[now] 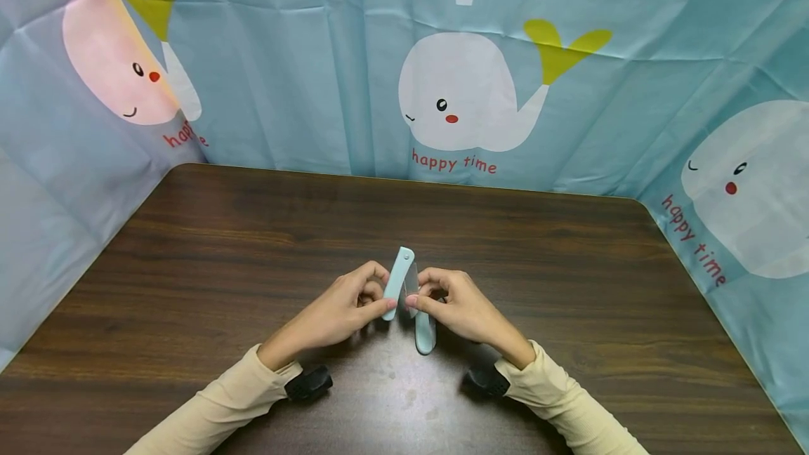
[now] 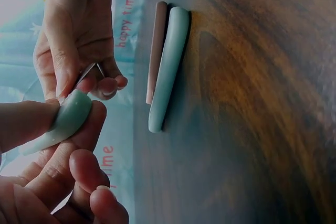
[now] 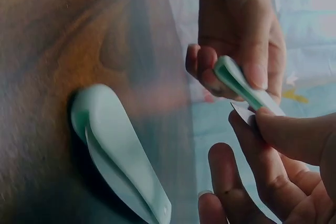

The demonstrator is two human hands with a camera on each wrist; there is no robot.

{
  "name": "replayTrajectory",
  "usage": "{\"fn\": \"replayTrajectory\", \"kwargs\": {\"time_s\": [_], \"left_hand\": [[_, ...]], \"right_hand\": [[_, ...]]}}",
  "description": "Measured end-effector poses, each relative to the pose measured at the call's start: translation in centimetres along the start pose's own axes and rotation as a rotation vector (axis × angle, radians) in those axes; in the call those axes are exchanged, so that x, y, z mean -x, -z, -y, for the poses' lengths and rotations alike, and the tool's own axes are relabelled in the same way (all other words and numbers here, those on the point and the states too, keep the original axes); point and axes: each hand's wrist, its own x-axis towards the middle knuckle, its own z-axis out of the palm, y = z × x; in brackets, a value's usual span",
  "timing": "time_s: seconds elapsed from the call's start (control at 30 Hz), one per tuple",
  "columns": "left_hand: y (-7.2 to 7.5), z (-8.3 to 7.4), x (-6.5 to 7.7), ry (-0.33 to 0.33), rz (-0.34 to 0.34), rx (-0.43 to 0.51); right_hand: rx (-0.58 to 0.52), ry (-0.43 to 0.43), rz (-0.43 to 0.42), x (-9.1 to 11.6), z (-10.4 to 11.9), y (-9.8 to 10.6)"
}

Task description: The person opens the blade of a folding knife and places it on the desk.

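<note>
A mint-green folding knife is held just above the table, its blade swung partly out of the handle. Thumb and fingers of my left hand pinch the handle near its free end. With thumb and forefinger, my right hand pinches the blade; the right wrist view shows the blade's tip beside the handle's slot. A second mint-green folding knife lies on the table below my right hand, largely folded, with its blade edge showing along the handle. My right fingers hide its upper end in the head view.
The dark wood-grain table extends around both hands. A light blue curtain with whale prints hangs along the back and both sides. Black wrist devices sit under the cream sleeves.
</note>
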Motion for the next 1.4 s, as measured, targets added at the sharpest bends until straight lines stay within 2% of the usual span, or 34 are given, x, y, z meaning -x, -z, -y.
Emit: {"fn": "replayTrajectory", "kwargs": {"time_s": [0.23, 0.57, 1.03, 1.23, 1.4], "left_hand": [[0.3, 0.2, -0.1, -0.003, 0.002, -0.006], [0.7, 0.8, -0.3, -0.016, -0.009, 0.008], [1.0, 0.8, -0.5, 0.020, -0.063, 0.051], [0.9, 0.6, -0.5, 0.024, -0.047, 0.114], [0.8, 0.5, -0.5, 0.040, -0.046, 0.120]], "right_hand": [[0.007, -0.012, 0.008, 0.0, -0.1, 0.8], [0.096, -0.016, -0.021, -0.1, -0.5, 2.0], [0.074, -0.011, -0.073, -0.3, -0.5, 1.7], [0.083, 0.004, -0.102, -0.3, -0.5, 1.5], [0.083, 0.036, -0.119, -0.3, -0.4, 1.4]]}}
